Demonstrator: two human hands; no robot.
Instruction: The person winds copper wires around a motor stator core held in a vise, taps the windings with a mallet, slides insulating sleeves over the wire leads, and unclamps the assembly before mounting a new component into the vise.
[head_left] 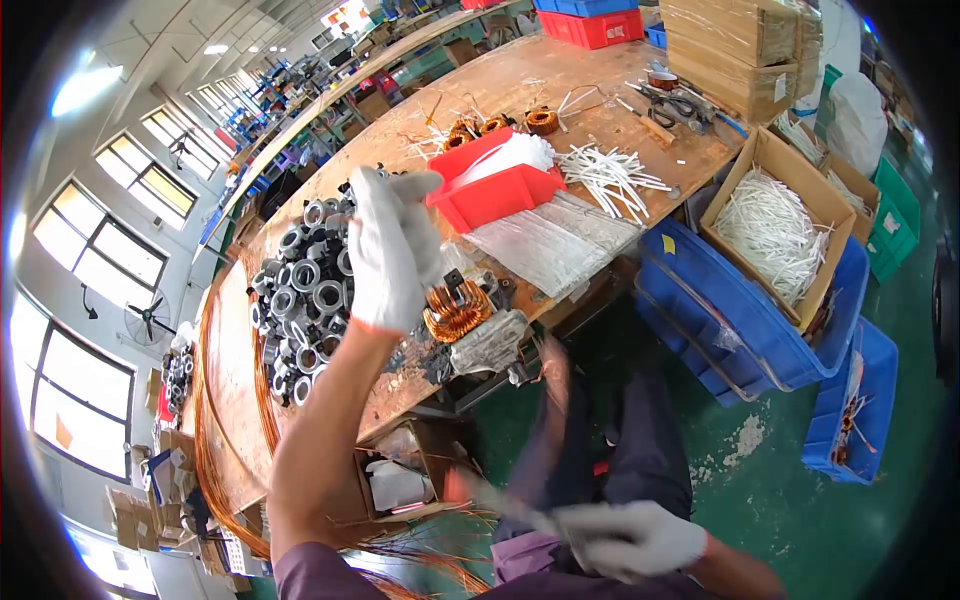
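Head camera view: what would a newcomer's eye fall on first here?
Probably the glossy, copper-wire-wound ring coil at the near edge of the tan wooden workbench. The heap of black-and-grey rings to its left stands out too, partly behind the raised, white-gloved left hand. Farther back on the bench, a bright red plastic bin holds white material.

Can read no words or numbers anywhere. At upper right, can see a small pale label [780, 88] on a brown cardboard box [720, 65], too small to decipher; right of centre, a yellow sticker [669, 244] on a large blue plastic tub [690, 305], likewise illegible.
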